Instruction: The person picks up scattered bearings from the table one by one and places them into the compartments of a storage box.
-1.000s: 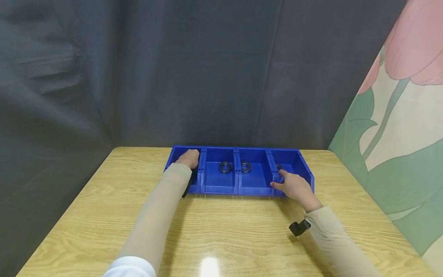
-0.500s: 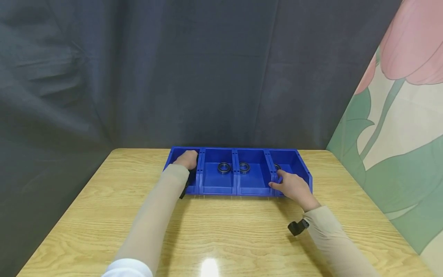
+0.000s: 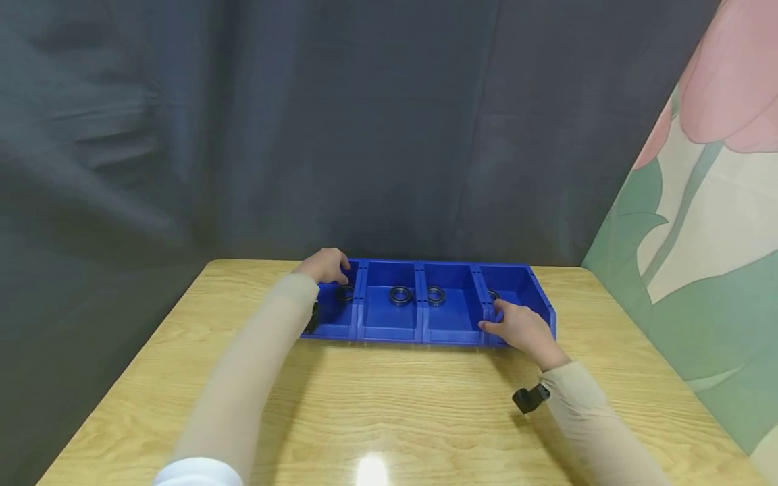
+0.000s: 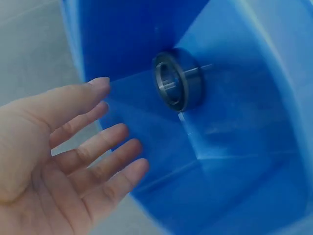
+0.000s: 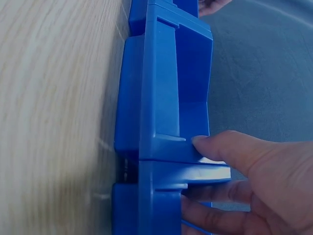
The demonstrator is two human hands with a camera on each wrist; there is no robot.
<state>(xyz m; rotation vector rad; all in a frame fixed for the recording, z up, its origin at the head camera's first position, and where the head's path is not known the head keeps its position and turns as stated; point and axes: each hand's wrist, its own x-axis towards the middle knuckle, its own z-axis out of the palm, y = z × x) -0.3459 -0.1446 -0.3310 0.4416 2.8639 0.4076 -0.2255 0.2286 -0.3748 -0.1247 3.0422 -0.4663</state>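
Four-sided blue storage bins [image 3: 391,320] stand side by side in a row. My left hand [image 3: 323,266] hovers over the leftmost bin, fingers spread and holding nothing. Inside that bin a ball bearing [image 4: 191,82] rests against the side wall, just beyond the fingertips in the left wrist view. My right hand [image 3: 524,329] grips the front of the wall between the two rightmost bins, thumb on one side and fingers on the other. A second bearing [image 3: 400,304] and a third bearing [image 3: 435,303] lie in the middle bins. Another bearing [image 3: 494,293] shows partly behind my right hand.
The bins stand near the back of a wood-grain table [image 3: 377,398]. Behind it hangs a dark curtain [image 3: 377,135]. A wall with a flower pattern [image 3: 711,270] rises along the right side. A small black camera [image 3: 531,398] sits at my right wrist.
My left hand has risen out of the leftmost bin and moved left, its fingers now spread, and the bearing there has come into view. My right hand keeps its grip on the bin wall.
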